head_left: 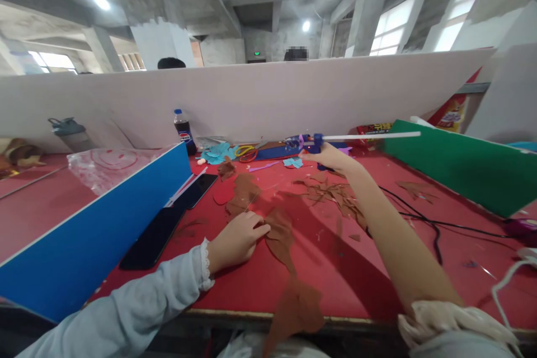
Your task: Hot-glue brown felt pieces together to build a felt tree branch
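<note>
My right hand (323, 156) is wrapped round a dark blue glue gun (318, 141), raised over the back of the red table (310, 268). A long white glue stick (373, 136) sticks out of the gun to the right. My left hand (241, 238) rests low at the centre, its fingertips pressed together at the edge of a brown piece (280, 235); whether they pinch it is unclear. From there the brown material runs down to a wider piece (297, 307) hanging over the front edge. Another brown piece (244, 193) lies just behind my left hand.
A blue board (104, 229) stands left, a green board (461, 168) right. Two dark phones (153, 238) lie beside the blue board. Further back are a cola bottle (183, 133), yellow-handled scissors (246, 152) and blue scraps (218, 152). Brown scraps (335, 193) and black cables (436, 222) lie right of centre.
</note>
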Motion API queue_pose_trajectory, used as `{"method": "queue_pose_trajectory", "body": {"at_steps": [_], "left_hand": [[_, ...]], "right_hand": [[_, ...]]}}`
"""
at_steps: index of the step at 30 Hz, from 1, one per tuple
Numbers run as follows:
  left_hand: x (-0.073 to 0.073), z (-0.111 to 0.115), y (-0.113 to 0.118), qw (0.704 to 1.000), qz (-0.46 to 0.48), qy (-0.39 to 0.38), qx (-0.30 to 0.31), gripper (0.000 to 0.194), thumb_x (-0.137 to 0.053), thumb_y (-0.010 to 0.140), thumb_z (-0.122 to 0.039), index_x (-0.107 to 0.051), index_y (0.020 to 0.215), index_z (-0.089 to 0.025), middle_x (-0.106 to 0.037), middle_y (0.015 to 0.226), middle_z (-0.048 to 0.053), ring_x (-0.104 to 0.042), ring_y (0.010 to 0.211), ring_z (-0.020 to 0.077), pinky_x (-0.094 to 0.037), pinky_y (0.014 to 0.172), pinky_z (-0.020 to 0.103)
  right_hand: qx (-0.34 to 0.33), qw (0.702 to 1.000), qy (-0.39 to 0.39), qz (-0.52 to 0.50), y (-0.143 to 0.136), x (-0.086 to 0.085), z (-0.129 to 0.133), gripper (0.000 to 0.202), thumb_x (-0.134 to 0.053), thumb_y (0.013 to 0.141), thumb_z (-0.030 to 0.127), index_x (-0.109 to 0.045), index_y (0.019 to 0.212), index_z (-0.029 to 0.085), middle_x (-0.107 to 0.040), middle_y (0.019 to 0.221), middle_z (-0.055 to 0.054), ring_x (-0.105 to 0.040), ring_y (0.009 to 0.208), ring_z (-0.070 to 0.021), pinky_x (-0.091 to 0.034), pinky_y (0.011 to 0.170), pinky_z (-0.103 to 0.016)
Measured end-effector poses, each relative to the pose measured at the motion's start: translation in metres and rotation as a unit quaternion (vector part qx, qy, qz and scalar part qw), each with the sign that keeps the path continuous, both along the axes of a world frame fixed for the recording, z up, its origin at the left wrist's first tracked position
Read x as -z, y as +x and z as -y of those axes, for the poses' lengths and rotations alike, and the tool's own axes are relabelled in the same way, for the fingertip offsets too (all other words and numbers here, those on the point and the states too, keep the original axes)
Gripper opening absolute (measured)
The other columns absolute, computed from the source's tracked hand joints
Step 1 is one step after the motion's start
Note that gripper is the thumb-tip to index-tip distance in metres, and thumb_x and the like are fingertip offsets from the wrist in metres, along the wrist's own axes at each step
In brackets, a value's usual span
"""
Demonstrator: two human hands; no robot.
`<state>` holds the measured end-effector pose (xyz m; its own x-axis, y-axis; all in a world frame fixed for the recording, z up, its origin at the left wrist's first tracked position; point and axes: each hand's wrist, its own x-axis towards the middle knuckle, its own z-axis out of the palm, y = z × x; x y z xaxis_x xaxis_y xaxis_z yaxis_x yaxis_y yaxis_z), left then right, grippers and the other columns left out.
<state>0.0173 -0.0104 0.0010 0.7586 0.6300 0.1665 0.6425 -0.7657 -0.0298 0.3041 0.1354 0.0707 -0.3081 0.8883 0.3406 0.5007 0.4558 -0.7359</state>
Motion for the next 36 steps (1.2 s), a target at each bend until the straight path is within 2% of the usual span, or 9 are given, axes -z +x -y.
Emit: {"method": "queue_pose_trajectory", "body": {"at_steps": [3,7,11,16,20,23,28,32,36], "left_hand": [[0.002,-0.001,0.000,1.000,0.005,0.002,0.002,0.031,-0.041,0.078,-0.007,-0.054,0.103,-0.020,-0.052,0.096,0.008,-0.047,0.090,0.0194,-0.039,0.078,0.031],[0.003,-0.005,0.001,1.000,0.011,0.004,-0.001,0.032,-0.042,0.076,-0.007,-0.055,0.102,-0.020,-0.052,0.094,0.007,-0.047,0.088,0.0192,-0.039,0.076,0.031],[0.004,-0.006,0.001,1.000,0.022,0.003,-0.002,0.031,-0.040,0.078,-0.006,-0.056,0.100,-0.021,-0.053,0.092,0.006,-0.047,0.086,0.0183,-0.039,0.075,0.030],[0.005,-0.007,-0.001,0.998,0.053,-0.012,0.016,0.035,-0.039,0.078,-0.006,-0.056,0.104,-0.021,-0.053,0.096,0.006,-0.048,0.090,0.0178,-0.040,0.078,0.029],[0.005,-0.011,-0.006,0.997,0.061,-0.024,0.037,0.041,-0.039,0.075,-0.003,-0.056,0.108,-0.022,-0.053,0.102,0.007,-0.048,0.094,0.0181,-0.041,0.082,0.029],[0.006,-0.014,-0.009,0.996,0.065,-0.031,0.047,0.044,-0.040,0.073,-0.002,-0.056,0.109,-0.022,-0.054,0.106,0.007,-0.048,0.098,0.0186,-0.040,0.085,0.031],[0.004,-0.014,-0.011,0.995,0.070,-0.037,0.052,0.047,-0.040,0.071,-0.002,-0.056,0.110,-0.023,-0.055,0.108,0.006,-0.049,0.100,0.0186,-0.041,0.088,0.031],[0.002,-0.015,-0.014,0.994,0.067,-0.054,0.062,0.049,-0.040,0.072,-0.003,-0.055,0.114,-0.024,-0.054,0.114,0.006,-0.050,0.103,0.0187,-0.040,0.091,0.031],[0.000,-0.015,-0.017,0.993,0.066,-0.064,0.076,0.051,-0.040,0.072,-0.003,-0.054,0.116,-0.024,-0.053,0.118,0.006,-0.050,0.105,0.0188,-0.040,0.092,0.031]], "right_hand": [[-0.032,0.999,-0.011,0.019,-0.020,-0.010,-0.017,0.034,-0.067,0.066,0.037,-0.061,0.095,0.019,-0.065,0.092,-0.006,-0.059,0.080,-0.0202,-0.048,0.072,-0.031],[-0.054,0.998,-0.020,0.029,-0.046,-0.013,-0.040,0.033,-0.067,0.066,0.036,-0.062,0.093,0.018,-0.065,0.088,-0.006,-0.058,0.075,-0.0186,-0.048,0.069,-0.031],[-0.065,0.997,-0.020,0.030,-0.051,-0.014,-0.044,0.033,-0.066,0.066,0.037,-0.062,0.092,0.017,-0.065,0.084,-0.005,-0.057,0.071,-0.0166,-0.048,0.066,-0.029],[-0.042,0.997,-0.010,0.062,-0.020,-0.010,-0.002,0.041,-0.067,0.066,0.037,-0.060,0.101,0.016,-0.065,0.085,-0.005,-0.058,0.075,-0.0186,-0.048,0.068,-0.030],[-0.061,0.995,-0.042,0.066,0.005,0.008,0.046,0.043,-0.065,0.068,0.040,-0.059,0.103,0.017,-0.065,0.096,-0.005,-0.059,0.087,-0.0211,-0.048,0.078,-0.033],[-0.093,0.992,-0.082,0.032,0.011,0.024,0.070,0.042,-0.064,0.069,0.040,-0.060,0.104,0.018,-0.065,0.102,-0.005,-0.058,0.094,-0.0221,-0.046,0.083,-0.034],[-0.106,0.979,-0.164,0.055,0.012,0.040,0.087,0.040,-0.064,0.069,0.038,-0.061,0.102,0.017,-0.066,0.099,-0.005,-0.059,0.093,-0.0231,-0.046,0.083,-0.035],[-0.143,0.961,-0.205,0.119,0.012,0.045,0.091,0.045,-0.065,0.068,0.039,-0.060,0.107,0.018,-0.067,0.100,-0.005,-0.059,0.093,-0.0237,-0.047,0.082,-0.035],[-0.173,0.954,-0.214,0.122,0.007,0.046,0.092,0.051,-0.065,0.068,0.041,-0.057,0.113,0.017,-0.064,0.109,-0.006,-0.056,0.101,-0.0249,-0.044,0.087,-0.036]]}}
